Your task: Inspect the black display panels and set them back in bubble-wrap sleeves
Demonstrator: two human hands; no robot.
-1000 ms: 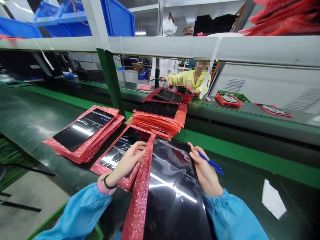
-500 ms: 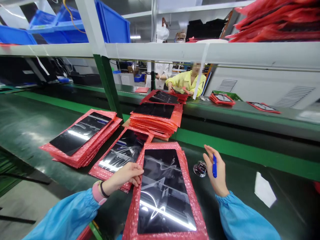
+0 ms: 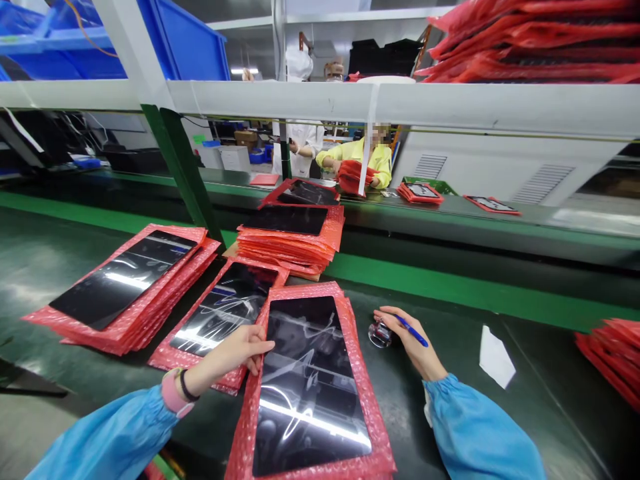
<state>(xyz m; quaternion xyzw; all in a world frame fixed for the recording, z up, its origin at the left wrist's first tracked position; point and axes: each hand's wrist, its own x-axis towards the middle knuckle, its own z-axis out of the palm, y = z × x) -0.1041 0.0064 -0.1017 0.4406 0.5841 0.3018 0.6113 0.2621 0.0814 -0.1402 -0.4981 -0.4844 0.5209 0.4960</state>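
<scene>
A black glossy screen panel (image 3: pixel 313 400) lies on a small pile of red bubble-wrap bags (image 3: pixel 367 380) in front of me. At the pile's left edge, my left hand (image 3: pixel 245 350) is closed, its thumb over the panel's side and its fingers curled at the bag's edge. My right hand (image 3: pixel 413 340) holds a blue pen (image 3: pixel 413 331) between thumb and fingers, pointing up and left. Its fingertips reach over a small shiny round object (image 3: pixel 380 335), partly hidden by them; I cannot tell whether they touch it.
More panels on red bags lie at the left (image 3: pixel 125 280), in the middle (image 3: pixel 227 300) and behind (image 3: pixel 287 220). White paper (image 3: pixel 496 357) and red bags (image 3: pixel 613 360) are to the right. Beyond the green-striped bench, a person in yellow (image 3: pixel 383 163) handles red bags. A white shelf beam (image 3: pixel 400 107) crosses above.
The view has turned right, bringing red bags in at the right edge. My right hand has tilted left over the round object, with the pen now slanted. My left hand stays at the pile.
</scene>
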